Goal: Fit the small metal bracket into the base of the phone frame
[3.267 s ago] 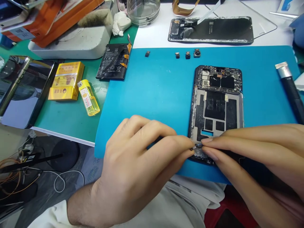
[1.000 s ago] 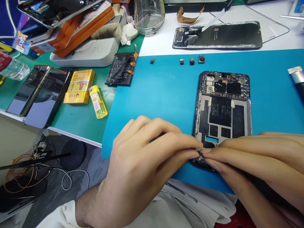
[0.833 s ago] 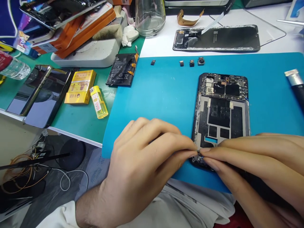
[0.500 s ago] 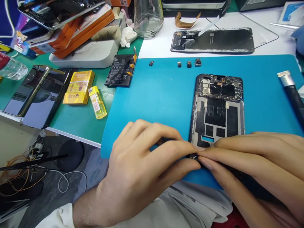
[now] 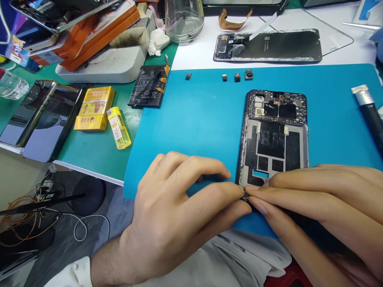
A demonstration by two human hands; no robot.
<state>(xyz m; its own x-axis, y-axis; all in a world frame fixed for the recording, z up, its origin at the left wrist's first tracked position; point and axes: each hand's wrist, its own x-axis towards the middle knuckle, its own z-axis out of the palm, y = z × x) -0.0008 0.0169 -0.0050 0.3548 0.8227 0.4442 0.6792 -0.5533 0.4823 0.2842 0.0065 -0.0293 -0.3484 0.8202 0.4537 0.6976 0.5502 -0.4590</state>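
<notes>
An opened phone frame (image 5: 271,151) lies on the blue mat with its circuit board showing at the far end. At its near left corner, the thumb and index finger of my left hand (image 5: 179,211) are pinched close together. My right hand (image 5: 317,203) meets them from the other side, its thumb and fingertips pressed at the same corner. A small dark part (image 5: 245,196) shows between the fingertips; whether it belongs to the frame I cannot make out. The frame's near end is hidden under my right hand.
Several small camera modules (image 5: 237,77) lie along the mat's (image 5: 179,111) far side. A detached battery (image 5: 149,85) overlaps its left edge. Beyond lies a phone screen (image 5: 278,46). A yellow lighter (image 5: 119,128) and yellow box (image 5: 95,108) stand left; a black-handled brush (image 5: 369,107) lies right.
My left index fingertip has drawn back slightly to the left at the frame's corner. The right hand stays nearly in place. The whole view has shifted a little.
</notes>
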